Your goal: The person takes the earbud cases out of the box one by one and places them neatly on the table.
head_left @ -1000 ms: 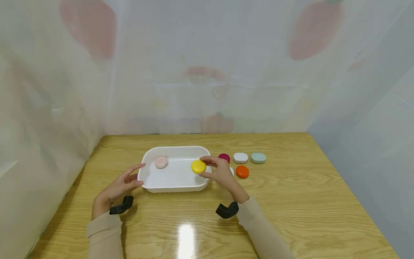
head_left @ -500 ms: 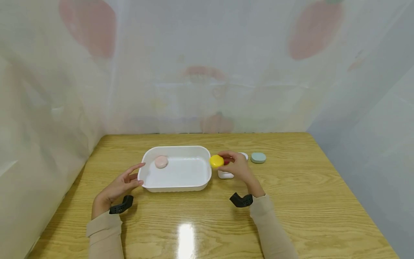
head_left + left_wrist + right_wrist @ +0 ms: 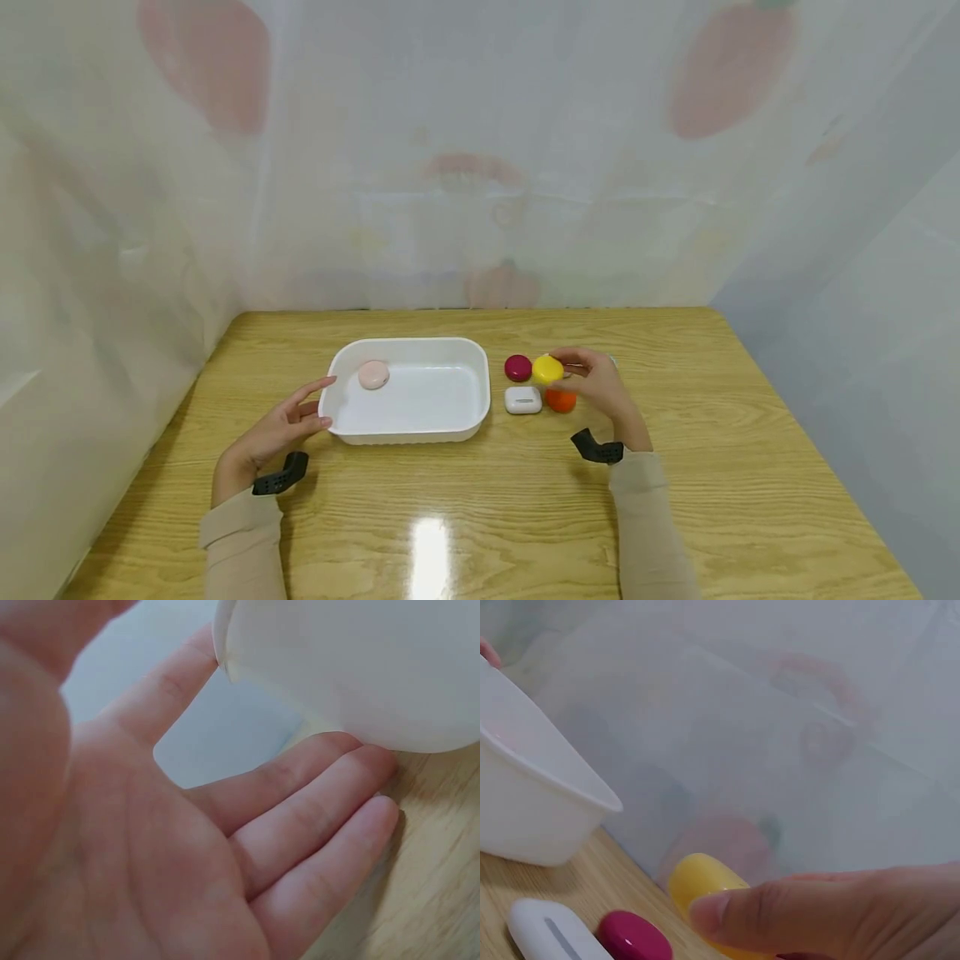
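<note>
My right hand pinches a small, round, glossy yellow case by its edge, above the table; in the right wrist view the thumb presses on the yellow case. Beneath it lies a round orange case, partly covered. My left hand touches the left end of a white plastic tub with thumb and fingers. Extended fingers meet the wall of the tub in the left wrist view. Inside the tub, toward the back left, rests a round pale pink case.
Between tub and right hand sit a round magenta case and a white rounded-rectangular case with a slot-like mark. A sliver of a pale green case shows behind the right hand. A printed curtain closes off the table's back.
My right hand has carried the yellow case rightward, from over the tub to above the orange case. The magenta and white cases have come into full view. My left hand stays at the tub.
</note>
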A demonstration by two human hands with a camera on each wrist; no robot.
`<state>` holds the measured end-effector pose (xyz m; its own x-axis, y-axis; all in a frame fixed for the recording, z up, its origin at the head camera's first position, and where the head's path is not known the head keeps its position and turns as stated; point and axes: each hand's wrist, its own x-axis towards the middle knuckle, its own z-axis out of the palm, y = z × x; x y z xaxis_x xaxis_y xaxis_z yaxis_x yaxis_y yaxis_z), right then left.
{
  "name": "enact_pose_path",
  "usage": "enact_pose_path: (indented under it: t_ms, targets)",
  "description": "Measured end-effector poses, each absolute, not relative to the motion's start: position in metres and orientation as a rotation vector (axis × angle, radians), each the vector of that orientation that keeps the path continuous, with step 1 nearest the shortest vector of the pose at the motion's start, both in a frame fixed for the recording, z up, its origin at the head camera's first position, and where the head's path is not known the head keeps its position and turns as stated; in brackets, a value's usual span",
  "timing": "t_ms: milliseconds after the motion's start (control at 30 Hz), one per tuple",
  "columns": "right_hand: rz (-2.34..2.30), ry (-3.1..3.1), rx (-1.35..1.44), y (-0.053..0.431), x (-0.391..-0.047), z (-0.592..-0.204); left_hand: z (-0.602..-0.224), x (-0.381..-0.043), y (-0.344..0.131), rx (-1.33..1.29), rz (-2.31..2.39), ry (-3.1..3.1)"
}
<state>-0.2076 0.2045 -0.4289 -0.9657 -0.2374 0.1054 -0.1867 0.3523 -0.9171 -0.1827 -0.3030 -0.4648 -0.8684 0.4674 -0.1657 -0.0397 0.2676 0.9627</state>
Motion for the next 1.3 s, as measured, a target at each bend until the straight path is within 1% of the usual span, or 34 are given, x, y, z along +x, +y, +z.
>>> enact_pose_path:
  t_ms: [400,633,1033,1300]
  targets:
    - [-1.685,2.571,-0.259,0.251,-0.206,-0.445,-0.464,-0.182,-0.303,0.377,1.628,2.123]
    - [-1.647,2.590,-0.244,0.271,-0.202,-0.454,-0.464,-0.182,-0.304,0.398,1.603,2.155]
    - [-1.557,2.617,-0.110,0.285,-0.199,-0.470,-0.464,-0.182,-0.303,0.391,1.603,2.156]
    - [-1.559,2.575,-0.144,0.292,-0.196,-0.474,-0.465,-0.184,-0.303,0.392,1.604,2.152]
